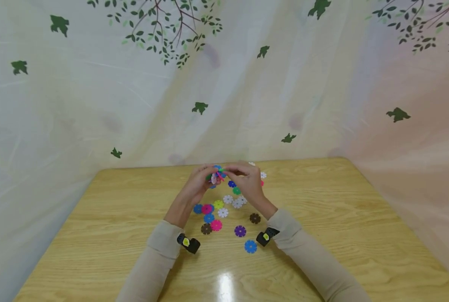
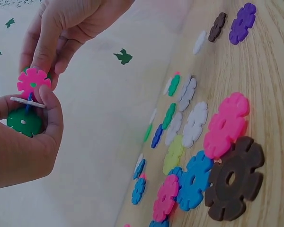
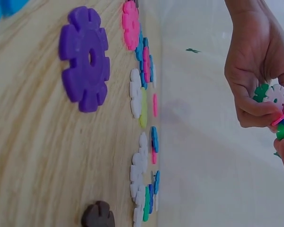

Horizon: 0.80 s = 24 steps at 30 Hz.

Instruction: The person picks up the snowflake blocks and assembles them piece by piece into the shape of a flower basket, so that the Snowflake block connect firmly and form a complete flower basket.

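Above the far part of the table, my left hand (image 1: 197, 185) grips a joined cluster of slotted flower-shaped plastic discs. In the left wrist view the cluster shows a green disc (image 2: 16, 124) in the palm, a white disc (image 2: 22, 100) seen edge-on, and a pink disc (image 2: 25, 86) on top. A bit of blue shows between them. Meeting it from the other side, my right hand (image 1: 249, 183) pinches a green disc (image 3: 281, 132) at the pink disc's edge, between thumb and fingers. The fingers hide part of the cluster.
Loose discs lie scattered on the wooden table (image 1: 126, 235) under and between the arms. Nearest are a blue disc (image 1: 250, 246), a purple disc (image 1: 240, 231) and a brown disc (image 1: 206, 228). A printed cloth (image 1: 152, 126) hangs behind the table.
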Motion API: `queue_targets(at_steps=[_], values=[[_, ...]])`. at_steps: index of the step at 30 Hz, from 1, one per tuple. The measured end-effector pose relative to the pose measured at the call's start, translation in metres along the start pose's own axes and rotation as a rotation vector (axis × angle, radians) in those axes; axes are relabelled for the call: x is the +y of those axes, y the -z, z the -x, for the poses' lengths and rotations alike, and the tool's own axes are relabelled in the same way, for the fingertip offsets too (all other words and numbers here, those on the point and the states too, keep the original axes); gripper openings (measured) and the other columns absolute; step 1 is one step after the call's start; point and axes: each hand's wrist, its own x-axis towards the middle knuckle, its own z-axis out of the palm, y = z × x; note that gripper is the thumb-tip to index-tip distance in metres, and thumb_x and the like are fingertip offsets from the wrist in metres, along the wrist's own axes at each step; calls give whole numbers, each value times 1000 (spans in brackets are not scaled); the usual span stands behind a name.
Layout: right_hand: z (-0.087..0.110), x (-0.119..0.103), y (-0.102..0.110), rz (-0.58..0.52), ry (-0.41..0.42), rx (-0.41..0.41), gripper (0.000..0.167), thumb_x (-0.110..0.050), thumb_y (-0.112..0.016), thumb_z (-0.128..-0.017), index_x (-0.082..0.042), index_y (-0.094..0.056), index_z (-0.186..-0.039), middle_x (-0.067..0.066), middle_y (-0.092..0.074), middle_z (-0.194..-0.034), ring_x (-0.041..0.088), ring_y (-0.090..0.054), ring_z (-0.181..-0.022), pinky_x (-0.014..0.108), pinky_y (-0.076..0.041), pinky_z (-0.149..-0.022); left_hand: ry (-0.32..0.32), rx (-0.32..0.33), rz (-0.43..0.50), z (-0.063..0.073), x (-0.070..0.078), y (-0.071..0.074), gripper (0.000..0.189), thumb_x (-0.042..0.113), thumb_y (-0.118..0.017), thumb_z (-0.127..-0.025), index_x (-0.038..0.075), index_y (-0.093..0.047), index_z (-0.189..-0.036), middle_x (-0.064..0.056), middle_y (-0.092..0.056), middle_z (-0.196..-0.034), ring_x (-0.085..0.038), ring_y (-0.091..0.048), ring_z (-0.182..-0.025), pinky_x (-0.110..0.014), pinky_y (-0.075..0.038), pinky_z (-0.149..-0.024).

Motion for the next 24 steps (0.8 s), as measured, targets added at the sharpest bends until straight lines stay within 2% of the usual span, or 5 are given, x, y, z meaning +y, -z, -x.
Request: queue_targets(at_steps=[11, 15, 18, 22, 24], values=[[-4, -36, -1, 34, 41, 15, 12, 19, -76, -78, 14, -74, -89, 28, -74, -85, 40, -71, -71, 26, -61, -68, 24, -13, -34, 1, 4, 4, 11, 13, -52, -106, 13, -60, -99, 4, -63, -87, -9, -63, -79, -24, -58, -81], [-4, -33, -1, 17, 10, -5, 12, 17, -76, -79, 14, -74, -90, 28, -74, -86, 40, -71, -74, 33, -63, -69, -6, -21, -108, 2, 7, 5, 8, 14, -51, -106, 12, -57, -102, 5, -58, -77, -13, -61, -76, -29, -55, -82], [-2, -22, -2, 8, -26, -11, 10, 15, -76, -81, 13, -75, -91, 28, -74, -90, 42, -71, -80, 42, -63, -70, -30, -34, -155, 3, 8, 5, 7, 15, -51, -107, 12, -56, -104, 5, -56, -81, -18, -60, -87, -39, -54, -91], [1, -5, -3, -1, -91, 18, 8, 14, -75, -83, 11, -75, -91, 28, -74, -93, 43, -71, -85, 47, -63, -72, -38, -82, -110, 3, 7, -1, 7, 16, -50, -107, 12, -56, -108, 2, -59, -99, -22, -59, -106, -50, -51, -106], [3, -1, -4, -6, -117, 34, 7, 11, -75, -85, 9, -75, -92, 26, -75, -93, 43, -71, -86, 47, -63, -73, -40, -84, -52, 2, 5, -4, 8, 14, -50, -107, 11, -56, -111, 1, -61, -103, -21, -62, -106, -50, -52, -107]])
